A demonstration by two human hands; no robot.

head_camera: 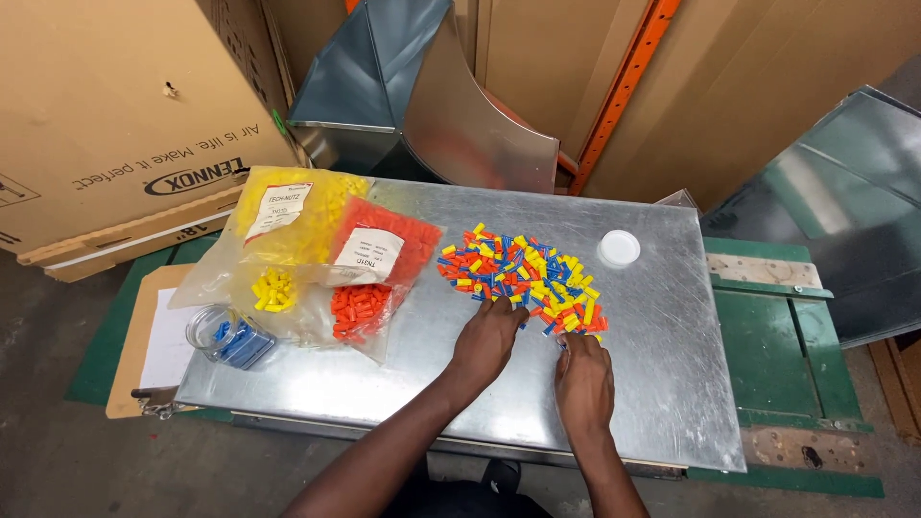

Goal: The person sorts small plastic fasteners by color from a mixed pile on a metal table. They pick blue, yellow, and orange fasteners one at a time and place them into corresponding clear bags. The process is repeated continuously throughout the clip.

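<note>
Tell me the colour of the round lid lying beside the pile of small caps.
White; the lid shows best in the head view.

From where I stand, the fingertips of the left hand point(486, 342) and right hand point(583, 376) sink into the near edge of the wire connector pile point(523, 278), so whether either pinches a piece cannot be told. The blue pieces in the clear jar point(228, 337) are too small to make out. The cardboard box point(115, 105) runs past the left edge.
</note>
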